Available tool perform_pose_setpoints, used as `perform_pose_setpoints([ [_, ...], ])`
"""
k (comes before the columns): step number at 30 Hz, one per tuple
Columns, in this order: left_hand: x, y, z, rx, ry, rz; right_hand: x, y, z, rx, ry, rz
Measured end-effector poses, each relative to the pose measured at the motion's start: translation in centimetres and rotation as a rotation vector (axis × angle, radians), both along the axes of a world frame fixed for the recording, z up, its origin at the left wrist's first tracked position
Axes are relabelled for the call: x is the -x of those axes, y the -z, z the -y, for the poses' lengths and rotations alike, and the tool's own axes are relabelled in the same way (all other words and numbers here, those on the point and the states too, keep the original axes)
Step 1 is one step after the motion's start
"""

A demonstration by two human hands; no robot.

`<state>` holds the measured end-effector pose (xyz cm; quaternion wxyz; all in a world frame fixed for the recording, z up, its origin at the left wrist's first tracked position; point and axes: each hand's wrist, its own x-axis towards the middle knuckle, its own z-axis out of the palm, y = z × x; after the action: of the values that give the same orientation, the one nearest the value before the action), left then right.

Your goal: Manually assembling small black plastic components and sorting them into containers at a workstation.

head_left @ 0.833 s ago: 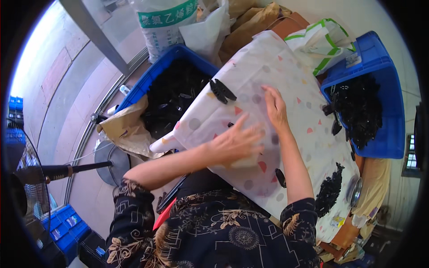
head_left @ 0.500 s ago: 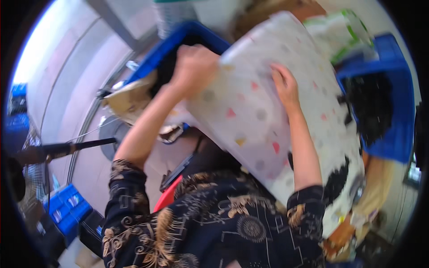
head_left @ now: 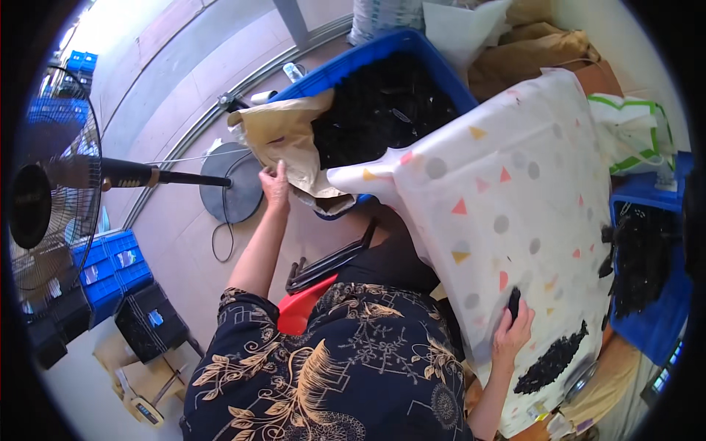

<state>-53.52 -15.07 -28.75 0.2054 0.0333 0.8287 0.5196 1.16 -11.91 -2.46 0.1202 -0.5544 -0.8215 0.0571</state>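
My left hand (head_left: 275, 188) is at the lower edge of a crumpled brown paper bag (head_left: 276, 125), its fingers closed on the paper. The bag hangs over the near left side of a blue bin (head_left: 334, 72) filled with black pieces (head_left: 382, 103). A small dark piece (head_left: 514, 302) is between the fingers of my right hand (head_left: 512, 332), low over a table covered with a white patterned cloth (head_left: 478, 242). Beside that hand, a pile of similar black pieces (head_left: 553, 361) lies on the cloth. What the pieces are, I cannot tell.
A second blue bin (head_left: 665, 323) with black pieces stands at the table's right. On the left are a standing fan (head_left: 55, 176), its round base (head_left: 232, 184) and stacked blue crates (head_left: 114, 268). A red stool (head_left: 298, 312) is near my lap. Sacks (head_left: 522, 62) lie behind the table.
My left hand has moved down and left from the bin and cloth edge to the paper bag. My right hand has come nearer across the cloth and now holds a dark piece.
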Motion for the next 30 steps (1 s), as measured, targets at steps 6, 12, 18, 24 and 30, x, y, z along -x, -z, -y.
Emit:
perform_pose_setpoints([
  [6,-0.6,-2.9,-1.4,0.314,-0.299,-0.15,12.3,1.3,-10.6,-0.092,-0.203,-0.248],
  [12,-1.9,-0.1,-0.2,0.056,-0.007,0.478,20.8,1.9,-18.3,0.039,-0.063,-0.677],
  [18,-3.3,4.2,-1.9,-0.175,-0.093,0.609,22.0,2.5,-18.2,0.018,-0.047,-0.68],
  [24,-3.2,3.5,-1.2,0.093,0.272,0.416,21.7,3.0,-18.3,0.043,-0.037,-0.707],
  [30,-0.5,-4.0,3.3,-0.33,0.296,0.519,21.2,3.1,-18.7,-0.015,-0.044,-0.737],
])
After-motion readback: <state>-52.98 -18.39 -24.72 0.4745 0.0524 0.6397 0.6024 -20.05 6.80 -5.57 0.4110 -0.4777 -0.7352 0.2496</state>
